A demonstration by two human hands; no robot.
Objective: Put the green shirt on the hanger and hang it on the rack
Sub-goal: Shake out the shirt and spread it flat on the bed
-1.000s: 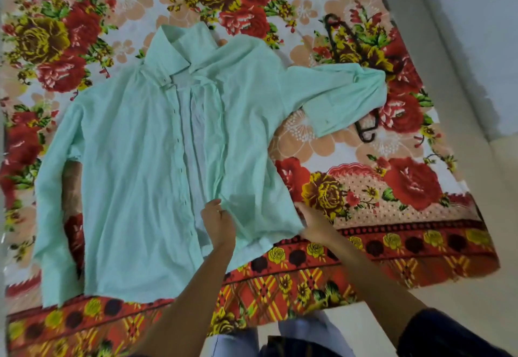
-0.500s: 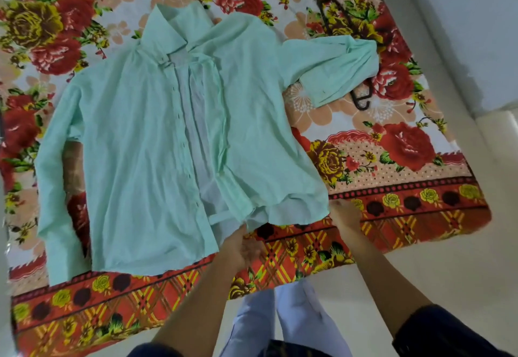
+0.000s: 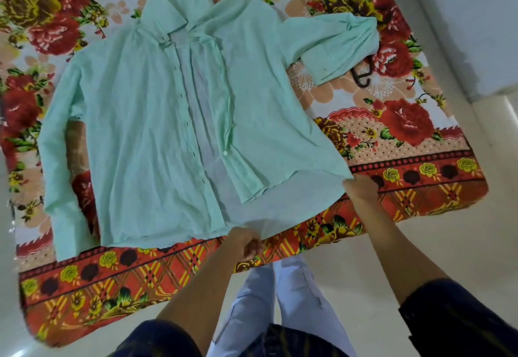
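Both hands have drawn the shirt's hem nearer and wider apart since half a second ago, so the right front panel now lies flatter. The green shirt [image 3: 145, 121] is spread face up and unbuttoned on a flowered bedsheet [image 3: 406, 143], collar far, hem near. The left hand [image 3: 246, 241] is closed on a bunch of the hem at the near middle, cloth gathered between its fingers. The right hand [image 3: 361, 188] pinches the near right corner of the hem, fingers curled over the edge. Both forearms reach forward from dark sleeves, the right one slanting in from the near right.

The shirt's right sleeve bends across the far right of the sheet and lies over a black hanger [image 3: 361, 76], whose hook shows just beyond the cuff and whose upper bar shows farther away. The left sleeve runs down the left side. Near of the hem is a strip of red patterned border, then pale floor [image 3: 420, 244]; a wall stands on the right.
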